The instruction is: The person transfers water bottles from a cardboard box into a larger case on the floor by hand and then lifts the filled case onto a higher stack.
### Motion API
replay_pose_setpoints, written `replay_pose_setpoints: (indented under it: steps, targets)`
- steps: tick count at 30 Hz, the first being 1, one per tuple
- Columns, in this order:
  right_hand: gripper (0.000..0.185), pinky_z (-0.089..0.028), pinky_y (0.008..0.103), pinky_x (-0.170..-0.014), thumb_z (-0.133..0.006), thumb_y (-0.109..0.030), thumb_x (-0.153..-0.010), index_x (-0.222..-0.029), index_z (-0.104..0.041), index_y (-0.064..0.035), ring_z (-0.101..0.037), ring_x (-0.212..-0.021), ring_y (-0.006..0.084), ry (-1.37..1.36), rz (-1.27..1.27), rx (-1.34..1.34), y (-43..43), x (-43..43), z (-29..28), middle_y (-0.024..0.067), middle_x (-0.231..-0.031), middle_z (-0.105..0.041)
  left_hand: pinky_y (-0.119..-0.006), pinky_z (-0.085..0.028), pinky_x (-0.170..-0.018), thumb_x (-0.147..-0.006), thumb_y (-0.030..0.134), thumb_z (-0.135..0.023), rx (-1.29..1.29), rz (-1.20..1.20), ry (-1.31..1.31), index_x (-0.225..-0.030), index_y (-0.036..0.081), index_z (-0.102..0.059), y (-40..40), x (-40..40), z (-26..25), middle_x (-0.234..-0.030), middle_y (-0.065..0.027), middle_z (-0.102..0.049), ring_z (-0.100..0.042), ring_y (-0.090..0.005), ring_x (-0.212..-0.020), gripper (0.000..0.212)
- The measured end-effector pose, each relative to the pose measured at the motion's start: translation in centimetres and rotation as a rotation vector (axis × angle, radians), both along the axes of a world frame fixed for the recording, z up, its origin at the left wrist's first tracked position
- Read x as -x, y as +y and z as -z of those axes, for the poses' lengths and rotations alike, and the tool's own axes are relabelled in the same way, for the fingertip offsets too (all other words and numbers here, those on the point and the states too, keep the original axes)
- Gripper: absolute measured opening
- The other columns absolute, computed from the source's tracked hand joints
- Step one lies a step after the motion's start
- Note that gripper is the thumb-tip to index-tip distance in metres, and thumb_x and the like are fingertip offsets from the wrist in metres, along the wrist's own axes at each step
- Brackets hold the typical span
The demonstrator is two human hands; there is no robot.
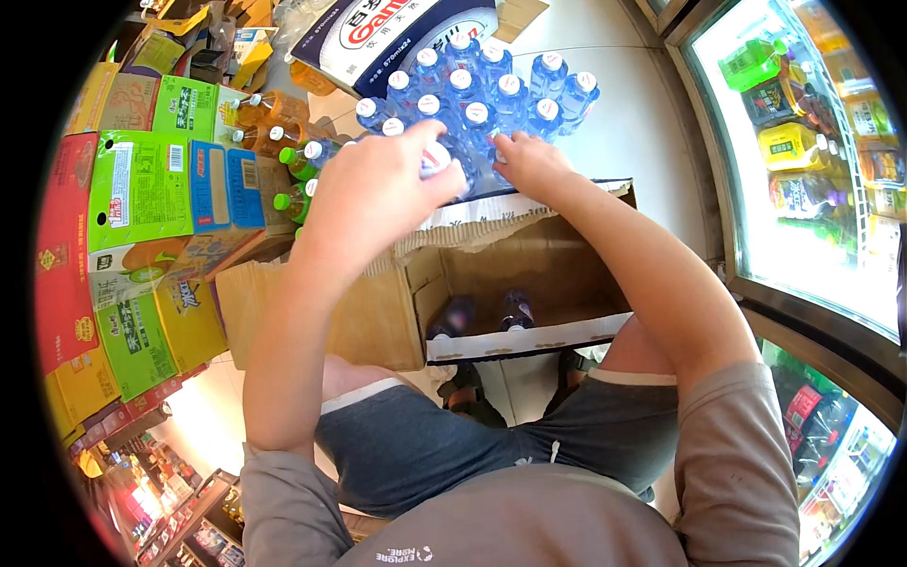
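Note:
My left hand (397, 170) curls round the top of a clear blue water bottle (435, 157) with a white cap; the bottle's lower body is mostly hidden. To its right, the fingers of my right hand (533, 164) close on the neck of another water bottle (501, 154), largely covered by the hand. Both hands are just beyond the far side of an open cardboard carton (524, 234). Inside that carton are two bottles, one at the left (453, 317) and one nearer the middle (516, 310). Several upright water bottles (476, 117) cluster on the tiled floor past my hands.
A dark blue and white printed water carton (397, 42) stands behind the bottles. Stacked colourful drink cartons (142, 184) line the left, beside orange drink bottles (276, 117) and green-capped bottles (292, 202). On the right stands a lit drinks fridge (801, 142) with a metal frame.

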State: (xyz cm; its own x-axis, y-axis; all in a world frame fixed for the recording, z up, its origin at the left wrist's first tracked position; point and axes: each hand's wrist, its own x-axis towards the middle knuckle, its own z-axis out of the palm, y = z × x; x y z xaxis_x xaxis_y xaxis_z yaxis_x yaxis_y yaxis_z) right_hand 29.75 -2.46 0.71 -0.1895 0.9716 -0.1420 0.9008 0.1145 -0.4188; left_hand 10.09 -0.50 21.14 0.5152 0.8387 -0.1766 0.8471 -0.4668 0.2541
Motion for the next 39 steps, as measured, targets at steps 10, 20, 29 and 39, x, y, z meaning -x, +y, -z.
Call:
replay_pose_setpoints:
  steps: [10,20,29,39]
  targets:
    - [0.033,-0.055,0.0483,-0.083,-0.063,-0.029,-0.094,-0.116,-0.053,-0.0060,-0.065,-0.101,0.0394,0.033,-0.008,-0.034,0.1,0.4,0.1,0.0207,-0.106,-0.063,-0.047,-0.054,-0.083,-0.088,0.040,-0.058,0.142,0.035,0.137,-0.132,0.010,-0.059,2.5,-0.7,9.1,-0.097,-0.0217,-0.072,-0.069,-0.0399,-0.090,0.053]
    - [0.032,-0.056,0.0476,-0.081,-0.063,-0.029,-0.095,-0.115,-0.053,-0.0066,-0.066,-0.098,0.0393,0.031,-0.032,-0.081,0.2,0.7,0.4,0.0204,-0.105,-0.063,-0.052,-0.055,-0.077,-0.094,0.040,-0.057,0.168,0.038,0.160,-0.130,0.007,-0.053,3.1,0.5,16.8,-0.098,-0.0196,-0.072,-0.070,-0.0383,-0.091,0.049]
    - [0.032,-0.055,0.0482,-0.083,-0.062,-0.029,-0.095,-0.115,-0.053,-0.0058,-0.065,-0.099,0.0409,0.026,-0.038,-0.069,0.6,0.5,0.6,0.0220,-0.106,-0.062,-0.048,-0.056,-0.080,-0.093,0.048,-0.056,0.636,0.319,0.386,-0.099,0.000,-0.068,-10.5,-0.9,11.8,-0.093,-0.0217,-0.072,-0.070,-0.0376,-0.091,0.050]
    - [0.034,-0.054,0.0491,-0.083,-0.060,-0.029,-0.096,-0.118,-0.050,-0.0051,-0.065,-0.099,0.0397,0.006,-0.007,0.076,0.7,0.6,-0.9,0.0224,-0.106,-0.062,-0.041,-0.045,-0.103,-0.089,0.060,-0.050,1.121,0.314,0.375,-0.134,-0.007,-0.052,-14.2,-3.4,19.6,-0.137,-0.0264,-0.055,-0.056,-0.0360,-0.125,0.081]
